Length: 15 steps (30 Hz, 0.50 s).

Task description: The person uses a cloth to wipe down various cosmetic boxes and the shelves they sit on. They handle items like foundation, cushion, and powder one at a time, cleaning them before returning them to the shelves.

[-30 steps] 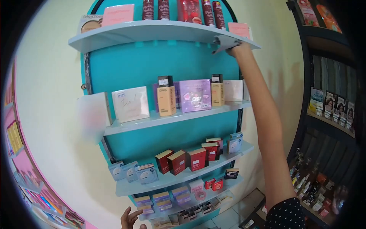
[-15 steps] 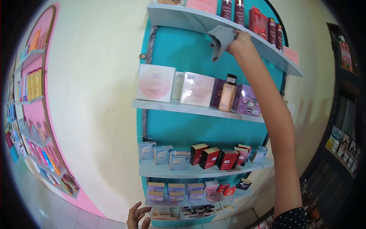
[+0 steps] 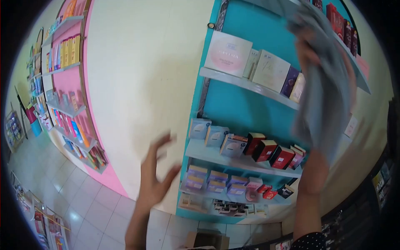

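My right hand (image 3: 307, 55) is raised in front of the shelves, its fingers closed on a grey cloth (image 3: 323, 96). The cloth hangs down over much of the hand and wrist, and both are smeared by motion. My left hand (image 3: 155, 179) is held up left of the shelf unit, fingers apart and curved, with nothing in it. Behind the cloth, the second shelf (image 3: 250, 86) carries a white box with a pink circle (image 3: 229, 54), a pale box (image 3: 271, 71), a purple box (image 3: 289, 82) and a partly hidden bottle (image 3: 297, 87).
Lower shelves bear light blue boxes (image 3: 216, 136), red and black boxes (image 3: 281, 157) and lilac boxes (image 3: 217, 183). Dark red bottles (image 3: 354, 42) stand on the top shelf. A pink shelf unit (image 3: 66, 106) is at left. An open cardboard box (image 3: 207, 240) sits on the tiled floor.
My right hand has come away from the top shelf's underside with the cloth, which now hangs larger and closer. My left hand has risen. The view has swung left, shifting the shelves rightward.
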Tool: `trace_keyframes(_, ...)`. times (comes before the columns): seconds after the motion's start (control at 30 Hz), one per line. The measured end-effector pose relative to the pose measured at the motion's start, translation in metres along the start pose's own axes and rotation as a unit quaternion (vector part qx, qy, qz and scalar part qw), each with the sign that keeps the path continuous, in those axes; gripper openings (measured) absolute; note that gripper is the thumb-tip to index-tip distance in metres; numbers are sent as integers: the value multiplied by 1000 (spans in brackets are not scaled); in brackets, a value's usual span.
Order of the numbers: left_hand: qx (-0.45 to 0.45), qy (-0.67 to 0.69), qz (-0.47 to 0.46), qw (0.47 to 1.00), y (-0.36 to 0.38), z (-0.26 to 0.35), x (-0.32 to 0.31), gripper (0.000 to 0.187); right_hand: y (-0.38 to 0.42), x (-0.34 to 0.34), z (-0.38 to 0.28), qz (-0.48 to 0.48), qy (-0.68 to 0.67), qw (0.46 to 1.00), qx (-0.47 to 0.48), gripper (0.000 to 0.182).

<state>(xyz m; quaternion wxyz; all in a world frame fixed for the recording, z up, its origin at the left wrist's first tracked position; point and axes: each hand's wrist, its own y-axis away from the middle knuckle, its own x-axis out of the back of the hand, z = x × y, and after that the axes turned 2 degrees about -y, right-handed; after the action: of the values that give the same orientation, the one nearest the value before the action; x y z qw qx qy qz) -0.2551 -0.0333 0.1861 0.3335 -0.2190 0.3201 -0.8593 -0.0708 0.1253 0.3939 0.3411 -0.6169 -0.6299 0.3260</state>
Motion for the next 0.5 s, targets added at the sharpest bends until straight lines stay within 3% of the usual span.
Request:
trace_keyframes(0.03, -47, -15, 8, 999, -27, 1, 0, 54, 31, -35, -12, 90, 10, 995, -35, 41)
trace_keyframes(0.1, -99, 11, 14, 995, -85, 5, -5, 57, 91, -61, -5, 196, 35, 980, 23, 49)
trace_keyframes(0.13, -100, 8, 2, 995, -117, 5, -9, 61, 112, -80, 8, 364, 95, 923, 77, 51)
trace_keyframes(0.17, -104, 5, -9, 995, -146, 6, -13, 67, 132, -97, 21, 518, 151, 832, 128, 54)
trace_keyframes(0.23, -60, 7, -26, 998, -186, 17, -24, 81, 194, -93, 19, 460, 91, 883, 28, 55)
trace_keyframes(0.37, -16, 25, -98, 995, -223, 28, -44, 85, 264, -102, 36, 646, 175, 741, 56, 56)
trace_keyframes(0.47, 4, 8, -76, 997, -230, 29, -47, 79, 307, -105, 35, 669, 174, 719, 67, 55)
trace_keyframes(0.5, 1, 4, -79, 997, -231, 30, -48, 79, 329, -104, 32, 644, 244, 724, 30, 55)
